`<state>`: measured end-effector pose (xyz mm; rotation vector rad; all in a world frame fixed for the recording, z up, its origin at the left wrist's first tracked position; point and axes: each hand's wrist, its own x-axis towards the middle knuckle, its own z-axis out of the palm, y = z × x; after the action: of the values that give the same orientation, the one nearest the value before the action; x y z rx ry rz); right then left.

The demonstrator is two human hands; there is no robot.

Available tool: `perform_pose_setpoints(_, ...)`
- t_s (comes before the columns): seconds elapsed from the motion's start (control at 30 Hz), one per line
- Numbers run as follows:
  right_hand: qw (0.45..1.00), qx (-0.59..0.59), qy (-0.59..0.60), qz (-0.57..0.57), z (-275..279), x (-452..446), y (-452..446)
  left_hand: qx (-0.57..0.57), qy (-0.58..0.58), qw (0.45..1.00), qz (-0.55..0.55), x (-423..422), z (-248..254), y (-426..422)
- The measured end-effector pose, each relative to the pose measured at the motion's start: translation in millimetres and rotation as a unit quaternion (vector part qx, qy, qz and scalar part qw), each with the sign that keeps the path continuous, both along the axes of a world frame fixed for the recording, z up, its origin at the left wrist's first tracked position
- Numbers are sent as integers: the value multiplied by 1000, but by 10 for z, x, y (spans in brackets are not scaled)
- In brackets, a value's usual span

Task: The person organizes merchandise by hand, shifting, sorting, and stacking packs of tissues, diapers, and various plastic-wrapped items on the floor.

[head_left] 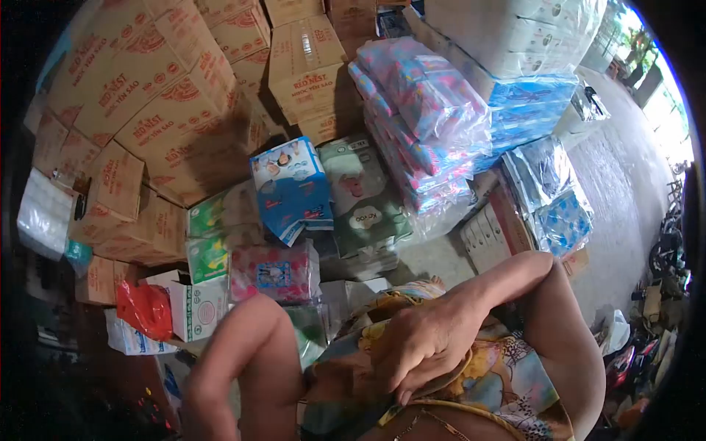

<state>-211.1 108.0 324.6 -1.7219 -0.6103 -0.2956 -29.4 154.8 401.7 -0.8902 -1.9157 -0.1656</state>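
Note:
My right hand (423, 349) is bent in across my chest, its fingers curled against the floral top (507, 371) near the neckline. What the fingers hold, if anything, is hidden. On the left my other arm is sharply bent at the elbow, and my left hand is out of the picture. Ahead of me lie a blue-and-white plastic pack (294, 187), a green pack marked "Kayoo" (364, 213) and a pink-red patterned pack (273, 270).
Stacked Red Nest cartons (176, 110) rise at the left and back. Pink-and-blue plastic packs (419, 110) are piled in the middle beside tall white-and-blue wrapped bundles (526, 106). A red plastic bag (145, 309) lies at left. Concrete floor (625, 169) runs along the right, with motorbikes beyond.

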Motion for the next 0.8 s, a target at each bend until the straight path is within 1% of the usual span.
perform_pose_setpoints(0.03, 999, -17, 30, -1, -10, -68, -63, -4, 3, 1000, -10, -17, -17, -43)
perform_pose_setpoints(0.07, 999, -13, 29, -12, -27, -150, -111, 7, -4, 1000, -26, -35, -42, -60)
perform_pose_setpoints(0.13, 992, 1, 125, -34, -71, -359, -204, 105, -80, 990, -49, -109, -106, -129)
perform_pose_setpoints(0.17, 987, -23, 149, -49, -106, -470, -249, 195, -159, 966, -58, -161, -144, -163)
perform_pose_setpoints(0.2, 986, 9, 160, -48, -174, -545, -273, 280, -239, 927, -68, -227, -177, -219)
perform_pose_setpoints(0.23, 983, 43, 171, -45, -243, -626, -281, 281, -256, 918, -113, -326, -208, -285)
perform_pose_setpoints(0.27, 980, 39, 185, -53, -274, -681, -295, 280, -271, 908, -156, -421, -233, -351)
perform_pose_setpoints(0.3, 978, 48, 189, -72, -293, -724, -306, 283, -280, 901, -174, -480, -223, -407)
perform_pose_setpoints(0.33, 976, 59, 198, -64, -314, -753, -318, 282, -281, 897, -192, -543, -242, -460)
perform_pose_setpoints(0.37, 975, 69, 205, -54, -328, -772, -345, 311, -271, 887, -208, -600, -260, -512)
perform_pose_setpoints(0.4, 971, 40, 234, -35, -324, -801, -421, 338, -262, 877, -221, -652, -274, -571)
perform_pose_setpoints(0.47, 959, 121, 201, -161, -428, -945, -485, 362, -287, 854, -238, -771, -379, -771)
perform_pose_setpoints(0.5, 926, 158, 270, -213, -354, -1042, -568, 360, -291, 851, -248, -850, -453, -872)
perform_pose_setpoints(0.57, 854, 235, 259, -384, -575, -1287, -683, 467, -298, 823, -127, -1051, -652, -1074)
perform_pose_setpoints(0.6, 815, 245, 262, -454, -697, -1455, -778, 517, -296, 800, -63, -1165, -780, -1179)
perform_pose_setpoints(0.63, 772, 254, 265, -519, -825, -1650, -882, 545, -317, 776, -21, -1303, -954, -1328)
perform_pose_setpoints(0.67, 723, 303, 257, -566, -963, -1874, -976, 570, -337, 749, 18, -1440, -1129, -1475)
perform_pose_setpoints(0.7, 669, 350, 246, -608, -1105, -2102, -1048, 574, -383, 723, 33, -1593, -1346, -1650)
perform_pose_setpoints(0.77, 528, 403, 215, -716, -1368, -2522, -1123, 638, -452, 616, 100, -1939, -1664, -1782)
perform_pose_setpoints(0.8, 502, 341, 200, -769, -1508, -2736, -1135, 639, -451, 614, 101, -2095, -1898, -1830)
